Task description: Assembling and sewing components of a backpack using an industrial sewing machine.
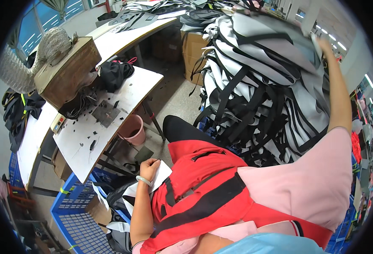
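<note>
My left hand (149, 169) is closed on the edge of a white fabric piece (163, 173), low in front of my red apron (203, 178). Out to the far right, my right arm stretches up, and my right hand (322, 45) grips the edge of a grey fabric panel (294, 36). That panel is smeared by motion, and the fingers are partly hidden. Below it rises a tall pile of grey-white fabric pieces (254, 61) with black edging and hanging black straps (233, 91).
On the left, a white worktable (142, 80) carries a boxy metal machine (66, 70) with a silver duct (53, 44), a black cloth bundle (114, 75) and dark scraps. A pink bucket (133, 129) stands beneath. Blue plastic crate (78, 211) at lower left; cardboard box (193, 55) behind.
</note>
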